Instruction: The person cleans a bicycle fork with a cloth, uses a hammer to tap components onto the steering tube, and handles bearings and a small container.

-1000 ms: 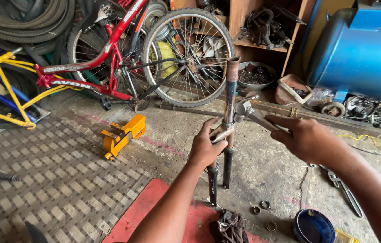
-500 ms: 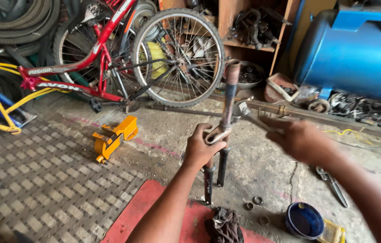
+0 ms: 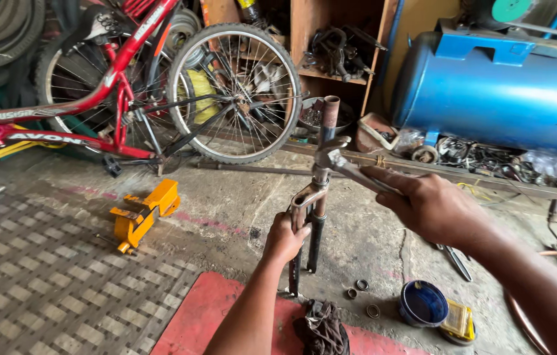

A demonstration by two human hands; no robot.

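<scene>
The left hand (image 3: 285, 236) clamps the upright bicycle fork (image 3: 311, 217) at its crown while the right hand (image 3: 433, 207) grips a wrench (image 3: 350, 167) set on the steerer's top fitting, loose rings (image 3: 362, 289) waiting on the floor.

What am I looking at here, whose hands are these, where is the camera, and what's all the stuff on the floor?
The camera sits on a person's head and looks down, so both arms are that person's own. The left hand grips a rusty bicycle fork standing upright on the concrete floor. The right hand holds a wrench against the fork's tube. On the floor lie an orange vise, a dark rag, a few small metal rings and a blue tub. Behind stand a red bicycle and a big blue tank.
</scene>
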